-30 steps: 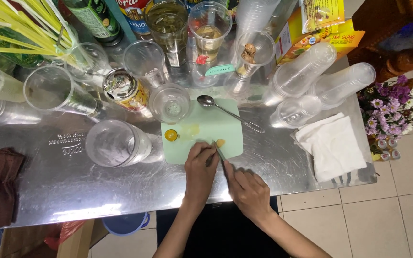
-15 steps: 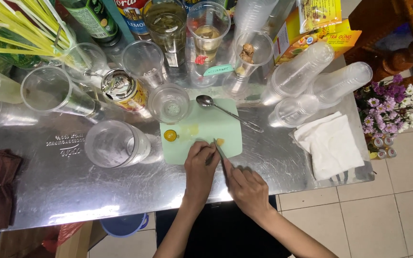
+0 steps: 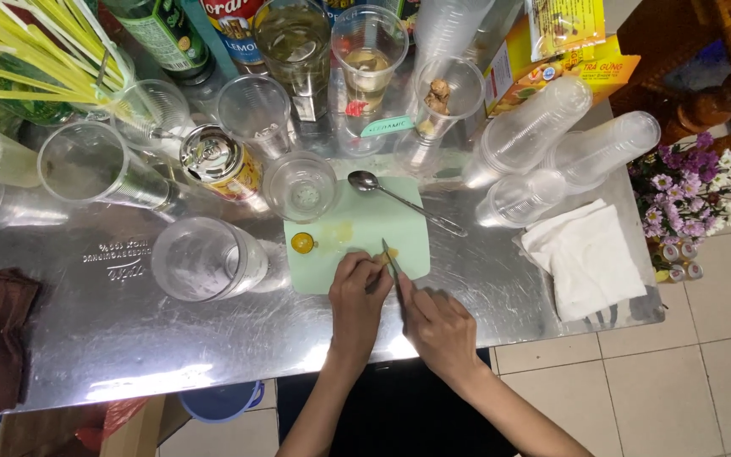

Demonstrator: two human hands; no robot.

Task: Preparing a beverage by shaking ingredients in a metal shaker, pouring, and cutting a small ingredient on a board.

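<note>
1. The left hand (image 3: 357, 296) pinches a small yellow fruit piece (image 3: 391, 254) against the pale green cutting board (image 3: 357, 228); its fingers are pressed together.
2. The right hand (image 3: 437, 326) is closed around a knife (image 3: 392, 267), blade just beside the left fingertips.
3. Risk: with the blade this close, a slip on the small piece could nick a fingertip.
4. The knife's long axis runs away from the person, tip toward the spoon (image 3: 403, 199) beyond the fingers.
5. A halved orange fruit (image 3: 302, 243) lies left of the fingers, near the desk (image 3: 129, 338) edge of the board.

One cutting board (image 3: 357, 224), one spoon (image 3: 364, 180), one knife (image 3: 392, 262), one can (image 3: 217, 161), two hands (image 3: 357, 296).
</note>
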